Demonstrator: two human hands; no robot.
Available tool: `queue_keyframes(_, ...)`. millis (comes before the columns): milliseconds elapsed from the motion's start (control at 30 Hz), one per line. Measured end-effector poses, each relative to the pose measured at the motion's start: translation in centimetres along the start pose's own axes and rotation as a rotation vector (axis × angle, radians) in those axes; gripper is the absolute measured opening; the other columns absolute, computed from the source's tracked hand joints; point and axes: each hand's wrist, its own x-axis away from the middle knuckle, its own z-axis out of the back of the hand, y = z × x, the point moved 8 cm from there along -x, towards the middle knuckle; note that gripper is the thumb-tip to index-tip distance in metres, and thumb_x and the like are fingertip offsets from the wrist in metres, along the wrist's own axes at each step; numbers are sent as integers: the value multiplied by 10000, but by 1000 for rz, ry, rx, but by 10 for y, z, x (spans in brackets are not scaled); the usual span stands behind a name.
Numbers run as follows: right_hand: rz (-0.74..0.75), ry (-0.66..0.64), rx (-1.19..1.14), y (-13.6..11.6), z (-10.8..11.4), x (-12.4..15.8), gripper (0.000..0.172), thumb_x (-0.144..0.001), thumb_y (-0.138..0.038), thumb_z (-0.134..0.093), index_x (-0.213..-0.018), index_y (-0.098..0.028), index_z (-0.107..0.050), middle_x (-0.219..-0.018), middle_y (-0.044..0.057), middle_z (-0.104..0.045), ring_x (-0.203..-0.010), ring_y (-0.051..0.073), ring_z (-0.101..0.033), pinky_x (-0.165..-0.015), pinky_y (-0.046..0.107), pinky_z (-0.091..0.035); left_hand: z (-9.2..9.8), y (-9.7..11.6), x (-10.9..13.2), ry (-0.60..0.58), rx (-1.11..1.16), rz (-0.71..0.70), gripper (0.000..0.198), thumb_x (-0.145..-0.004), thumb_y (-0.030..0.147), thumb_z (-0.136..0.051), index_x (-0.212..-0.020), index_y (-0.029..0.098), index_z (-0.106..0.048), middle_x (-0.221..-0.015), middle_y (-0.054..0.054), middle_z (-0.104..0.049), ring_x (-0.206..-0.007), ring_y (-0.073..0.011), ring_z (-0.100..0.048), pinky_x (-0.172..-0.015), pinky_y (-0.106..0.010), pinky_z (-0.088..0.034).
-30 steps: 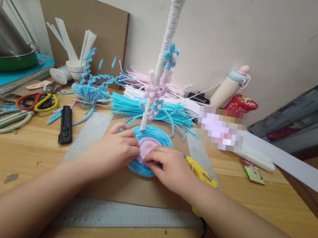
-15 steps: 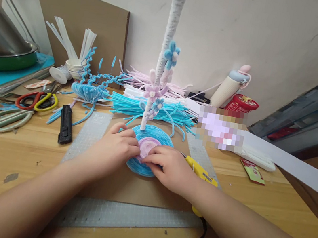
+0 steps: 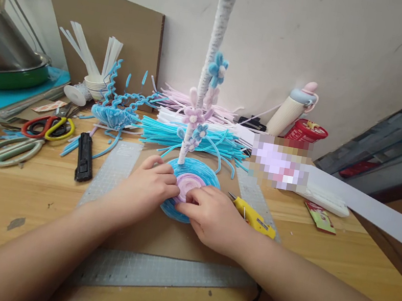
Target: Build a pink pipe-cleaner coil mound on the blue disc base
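A round disc of coiled pipe cleaners (image 3: pixel 207 171) lies on brown cardboard, blue outside with a pink coil (image 3: pixel 188 183) at its middle. My left hand (image 3: pixel 154 184) has bent fingers gripping the left side of the disc, fingertips at the pink coil's edge. From the right, my right hand (image 3: pixel 213 215) pinches at the lower right of the pink coil; its fingertips are partly hidden. Behind the hands a white wrapped stem (image 3: pixel 213 44) rises from the disc's back edge. Blue and pink fuzzy flowers (image 3: pixel 218 69) are fixed along it.
A yellow glue gun (image 3: pixel 255 218) with a black cord lies right of my right hand. Blue pipe cleaners (image 3: pixel 188 137) are heaped behind the disc. Scissors (image 3: pixel 14 151) and a black utility knife (image 3: pixel 85 158) lie at left. A bottle (image 3: pixel 289 109) stands at back right.
My right hand has shifted slightly right and down along the pink coil, its fingers more bent. My left hand stays nearly in place at the disc's left side.
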Motion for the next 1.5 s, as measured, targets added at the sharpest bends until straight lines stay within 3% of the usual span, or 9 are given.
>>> queue_keyframes(300, 37, 17, 150, -14, -2, 4, 217, -876, -88, -447, -929, -140, -651, -852, 95, -606, -805, 229, -530, -744, 363, -437, 0, 0, 1, -9, -10, 9, 151, -913, 182, -546, -885, 236, -685, -808, 1, -681, -896, -190, -558, -967, -424, -250)
queue_keyframes(600, 73, 26, 80, -15, -1, 12, 260, -888, -85, -416, -969, -135, -658, -879, 117, -606, -835, 234, -523, -756, 377, -437, 2, 0, 1, 6, 5, 21, 194, -902, 133, -527, -800, 219, -669, -787, -6, -670, -879, -186, -557, -929, -406, -261)
queue_keyframes(833, 32, -33, 97, -15, -5, 10, 262, -847, -100, -466, -1023, -175, -646, -917, 95, -601, -851, 231, -512, -768, 371, -431, -3, -1, 2, -11, -5, 12, 140, -904, 196, -570, -786, 214, -641, -807, -2, -664, -890, -186, -548, -919, -401, -256)
queue_keyframes(1067, -134, -63, 77, -22, -3, 8, 364, -786, -66, -494, -1117, -117, -637, -964, 126, -614, -850, 257, -511, -773, 406, -435, -2, 0, 1, -21, -3, 20, 168, -915, 201, -552, -767, 206, -630, -809, -2, -666, -885, -185, -556, -923, -403, -258)
queue_keyframes(1200, -266, -80, 30, -22, -5, 11, 382, -792, -80, -496, -1133, -171, -642, -1001, 135, -603, -893, 278, -516, -756, 415, -428, -1, 0, 0, -27, -2, 29, 182, -913, 176, -540, -756, 201, -628, -811, -6, -664, -877, -180, -558, -916, -398, -263)
queue_keyframes(1500, -480, -84, -63, -22, -8, 19, 438, -809, -102, -491, -1215, -214, -612, -1181, 150, -578, -1095, 307, -496, -899, 496, -330, -2, -1, 1, 18, -18, 22, 153, -905, 180, -554, -790, 208, -651, -820, -2, -664, -870, -175, -559, -945, -405, -259)
